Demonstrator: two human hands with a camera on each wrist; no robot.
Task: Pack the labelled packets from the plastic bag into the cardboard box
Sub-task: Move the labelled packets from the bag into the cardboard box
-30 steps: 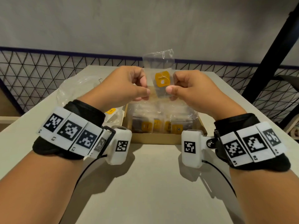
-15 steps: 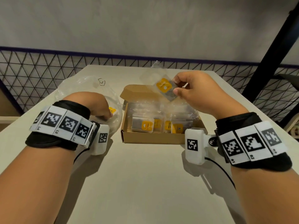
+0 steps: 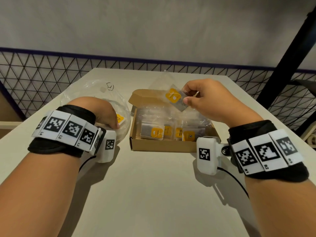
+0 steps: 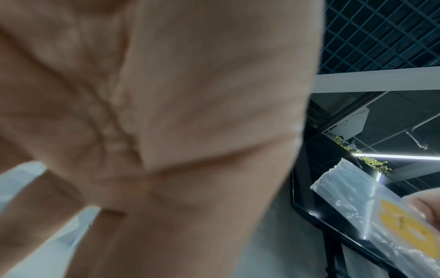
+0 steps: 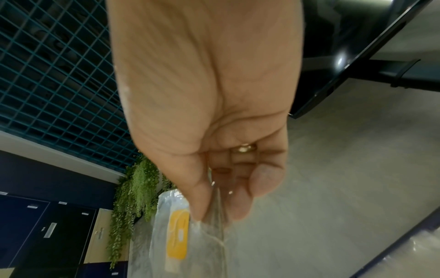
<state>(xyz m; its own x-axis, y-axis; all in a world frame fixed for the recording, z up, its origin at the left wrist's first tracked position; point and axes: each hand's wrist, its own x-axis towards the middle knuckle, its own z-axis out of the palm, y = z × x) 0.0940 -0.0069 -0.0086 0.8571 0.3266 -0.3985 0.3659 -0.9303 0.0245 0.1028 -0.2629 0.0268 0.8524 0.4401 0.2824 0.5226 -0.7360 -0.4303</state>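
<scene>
My right hand (image 3: 185,98) pinches a clear packet with a yellow label (image 3: 174,97) by its edge, tilted, above the far side of the open cardboard box (image 3: 162,147). The right wrist view shows thumb and fingers (image 5: 238,206) closed on that packet (image 5: 178,235). Several labelled packets (image 3: 154,133) lie in the box. My left hand (image 3: 116,124) reaches down into the clear plastic bag (image 3: 95,93) left of the box, beside a yellow-labelled packet (image 3: 120,118). Its fingertips are hidden, so its hold is unclear. The left wrist view is mostly blurred palm (image 4: 190,112).
The box and bag sit on a pale table (image 3: 153,194) with bare surface toward me. A black wire-mesh fence (image 3: 42,72) runs behind the table's far edge. A dark slanted post (image 3: 287,57) stands at the right.
My left hand let go of the packet held over the box and dropped left into the plastic bag. My right hand kept the packet and tilted it lower over the box.
</scene>
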